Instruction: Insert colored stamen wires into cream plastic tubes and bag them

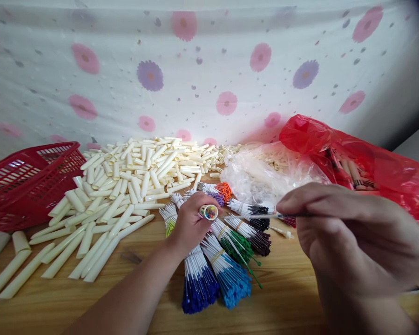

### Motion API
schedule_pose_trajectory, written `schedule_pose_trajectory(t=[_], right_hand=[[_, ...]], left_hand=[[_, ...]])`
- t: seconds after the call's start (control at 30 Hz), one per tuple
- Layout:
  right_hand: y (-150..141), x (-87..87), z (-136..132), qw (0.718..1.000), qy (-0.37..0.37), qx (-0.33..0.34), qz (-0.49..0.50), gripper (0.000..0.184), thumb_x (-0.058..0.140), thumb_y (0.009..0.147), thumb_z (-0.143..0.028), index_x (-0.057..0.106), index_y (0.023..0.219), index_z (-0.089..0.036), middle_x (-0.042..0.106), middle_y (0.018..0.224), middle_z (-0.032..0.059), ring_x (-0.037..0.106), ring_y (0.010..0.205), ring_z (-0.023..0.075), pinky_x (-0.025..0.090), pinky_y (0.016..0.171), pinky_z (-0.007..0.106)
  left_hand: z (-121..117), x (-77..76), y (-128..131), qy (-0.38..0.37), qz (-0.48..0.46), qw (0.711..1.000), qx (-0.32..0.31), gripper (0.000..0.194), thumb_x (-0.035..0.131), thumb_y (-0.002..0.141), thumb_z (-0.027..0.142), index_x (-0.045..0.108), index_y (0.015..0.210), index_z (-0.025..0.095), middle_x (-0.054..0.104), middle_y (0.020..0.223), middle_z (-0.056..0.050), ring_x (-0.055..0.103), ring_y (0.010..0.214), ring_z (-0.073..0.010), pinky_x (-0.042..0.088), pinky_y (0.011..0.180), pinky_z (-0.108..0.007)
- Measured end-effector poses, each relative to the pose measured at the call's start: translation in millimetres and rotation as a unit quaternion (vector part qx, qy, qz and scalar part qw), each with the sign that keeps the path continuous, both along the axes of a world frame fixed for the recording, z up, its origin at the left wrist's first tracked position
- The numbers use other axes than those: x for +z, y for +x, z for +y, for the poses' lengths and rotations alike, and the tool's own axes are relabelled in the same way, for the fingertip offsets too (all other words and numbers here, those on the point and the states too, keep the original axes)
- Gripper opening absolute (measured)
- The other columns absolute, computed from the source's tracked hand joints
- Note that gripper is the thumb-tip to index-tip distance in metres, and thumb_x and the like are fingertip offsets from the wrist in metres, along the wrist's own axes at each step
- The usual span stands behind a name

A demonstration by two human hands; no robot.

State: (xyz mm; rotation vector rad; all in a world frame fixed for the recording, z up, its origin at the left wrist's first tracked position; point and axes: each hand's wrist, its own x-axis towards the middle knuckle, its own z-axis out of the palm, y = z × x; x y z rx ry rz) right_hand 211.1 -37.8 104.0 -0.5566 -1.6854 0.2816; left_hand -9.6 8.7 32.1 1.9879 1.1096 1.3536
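Curtain w/ pink & purple flower print spans the bkgd. Wooden worktop carries all items below it. Heap of cream tubes, approx. left to center, spreads from the curtain's foot toward the near left edge. Red plastic bag lies at far right, w/ contents partly showing. Red basket, mesh-sided, stands at far left, beside the heap. Clear plastic bag, crumpled, lies btwn heap and red bag.

R hand, blurred, is in the near-right foreground; L hand is at center, above the bundles.

Bundles of white-shafted rods w/ colored ends, several visibly banded, fan out around L hand: dk-blue bundle and lt-blue bundle nearest the viewer; green bundle, maroon bundle and black bundle to the right; orange bundle behind; yellow bundle to the left.

Held tube sits in L hand, mouth toward the viewer, multicolored ends inside; L grip is wrapped round it. Thin rod, approx. horizontal, is pinched in R grip, pale end pointing left, near the tube mouth; contact can't be told. Small cream fitting lies right of the maroon bundle.
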Motion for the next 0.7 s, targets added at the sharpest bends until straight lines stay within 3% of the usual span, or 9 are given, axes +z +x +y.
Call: schedule_pose_trajectory(t=[0.1,0.27,0.7], right_hand=[[-2.1,8.7,-13.4,0.991,0.030,-0.004,-0.132,0.027,0.059,0.081,-0.011,0.061,0.103,-0.025,0.071,0.089,0.0070,0.068,0.083,0.0208,0.059,0.067,0.033],[-17.5,8.4,-10.8,0.978,0.075,-0.009,-0.194,0.017,0.055,0.084,-0.011,0.062,0.096,-0.021,0.072,0.088,0.0081,0.069,0.081,0.0174,0.059,0.070,0.027],[-29.2,2.7,-4.9,0.982,0.077,-0.018,-0.171,0.022,0.055,0.081,-0.008,0.062,0.095,-0.023,0.072,0.082,0.0075,0.070,0.079,0.0183,0.059,0.072,0.030]], left_hand=[[-0.7,-2.0,1.1,0.006,0.019,0.999,-0.027,0.012,0.058,0.084,0.027,0.062,0.077,0.018,0.059,0.075,-0.001,0.055,0.074,-0.0154,0.042,0.072,-0.026],[-0.7,-2.3,3.0,0.011,0.035,0.998,-0.050,0.015,0.056,0.085,0.029,0.061,0.075,0.019,0.059,0.074,-0.001,0.055,0.075,-0.0161,0.042,0.074,-0.028],[1.0,-4.7,2.0,0.042,0.077,0.995,-0.041,0.018,0.054,0.086,0.032,0.059,0.073,0.021,0.062,0.074,-0.003,0.054,0.075,-0.0181,0.043,0.074,-0.033]])
